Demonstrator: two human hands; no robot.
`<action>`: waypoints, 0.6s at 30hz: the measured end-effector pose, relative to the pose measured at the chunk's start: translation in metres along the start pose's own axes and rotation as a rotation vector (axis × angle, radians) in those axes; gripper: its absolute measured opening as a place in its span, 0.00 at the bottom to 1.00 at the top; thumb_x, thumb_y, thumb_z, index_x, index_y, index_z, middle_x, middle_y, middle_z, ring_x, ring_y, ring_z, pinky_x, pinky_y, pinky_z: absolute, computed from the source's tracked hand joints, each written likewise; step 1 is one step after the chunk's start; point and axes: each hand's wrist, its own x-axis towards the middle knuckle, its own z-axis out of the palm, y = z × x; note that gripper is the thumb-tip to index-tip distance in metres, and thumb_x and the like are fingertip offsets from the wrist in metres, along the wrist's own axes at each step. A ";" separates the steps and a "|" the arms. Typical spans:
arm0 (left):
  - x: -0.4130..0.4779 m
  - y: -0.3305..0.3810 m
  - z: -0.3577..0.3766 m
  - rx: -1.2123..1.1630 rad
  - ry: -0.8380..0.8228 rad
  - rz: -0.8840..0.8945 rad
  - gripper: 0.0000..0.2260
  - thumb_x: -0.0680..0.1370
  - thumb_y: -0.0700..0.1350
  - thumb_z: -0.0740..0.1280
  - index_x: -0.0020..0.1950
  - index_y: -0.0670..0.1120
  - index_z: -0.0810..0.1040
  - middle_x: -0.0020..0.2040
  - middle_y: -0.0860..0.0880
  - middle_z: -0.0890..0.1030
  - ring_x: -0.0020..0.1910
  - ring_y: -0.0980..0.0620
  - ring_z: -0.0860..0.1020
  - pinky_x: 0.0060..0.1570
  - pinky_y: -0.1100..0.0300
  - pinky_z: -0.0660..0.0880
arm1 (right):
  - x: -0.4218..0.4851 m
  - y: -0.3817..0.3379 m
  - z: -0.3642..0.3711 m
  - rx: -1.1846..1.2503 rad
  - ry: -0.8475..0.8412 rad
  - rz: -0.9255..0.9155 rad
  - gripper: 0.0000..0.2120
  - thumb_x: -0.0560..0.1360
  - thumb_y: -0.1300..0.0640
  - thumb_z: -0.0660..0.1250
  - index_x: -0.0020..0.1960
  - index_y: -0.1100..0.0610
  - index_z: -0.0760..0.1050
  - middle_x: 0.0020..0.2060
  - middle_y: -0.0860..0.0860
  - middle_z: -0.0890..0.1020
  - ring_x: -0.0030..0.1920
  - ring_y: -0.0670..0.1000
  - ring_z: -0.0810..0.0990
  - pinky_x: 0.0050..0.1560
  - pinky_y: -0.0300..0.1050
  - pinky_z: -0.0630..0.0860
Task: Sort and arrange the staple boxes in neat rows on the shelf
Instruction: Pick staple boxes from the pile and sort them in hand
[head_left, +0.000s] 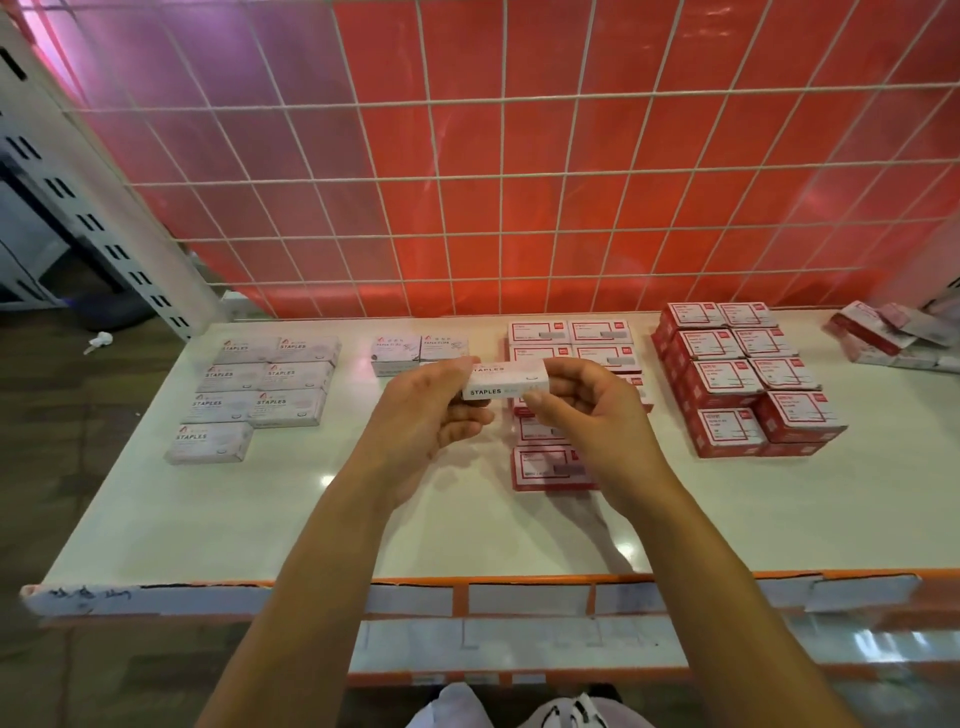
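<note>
You hold staple box (506, 382) mid-air, right of white rows (265, 387); left hand (431, 410) and right hand (587, 405) pinch its ends, fingers curled; carry to gap at front of white rows; set flush, label up.

shop, stocked shelf (322, 525), wire grid backing (519, 171)

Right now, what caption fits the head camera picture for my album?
Left hand and right hand hold a white STAPLES box over the shelf, between rows of white boxes and red boxes.
</note>
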 end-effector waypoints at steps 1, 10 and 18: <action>-0.001 -0.002 -0.004 0.026 -0.006 0.014 0.10 0.79 0.45 0.64 0.59 0.45 0.77 0.39 0.51 0.83 0.38 0.54 0.81 0.38 0.65 0.77 | 0.000 0.000 0.004 -0.006 -0.002 -0.002 0.16 0.72 0.63 0.71 0.58 0.53 0.74 0.48 0.49 0.83 0.49 0.46 0.82 0.49 0.39 0.79; -0.008 -0.007 -0.041 0.305 0.001 0.054 0.19 0.70 0.36 0.74 0.57 0.51 0.77 0.49 0.51 0.83 0.44 0.53 0.83 0.43 0.64 0.79 | -0.003 0.006 0.034 -0.144 -0.036 -0.021 0.22 0.71 0.67 0.71 0.62 0.54 0.73 0.48 0.47 0.83 0.49 0.45 0.82 0.51 0.43 0.80; -0.015 -0.010 -0.086 0.671 0.047 0.081 0.19 0.69 0.45 0.77 0.55 0.58 0.76 0.49 0.55 0.82 0.40 0.56 0.82 0.40 0.64 0.79 | -0.007 0.009 0.071 -0.314 -0.101 -0.041 0.21 0.71 0.65 0.72 0.60 0.50 0.72 0.46 0.46 0.80 0.47 0.44 0.80 0.46 0.35 0.79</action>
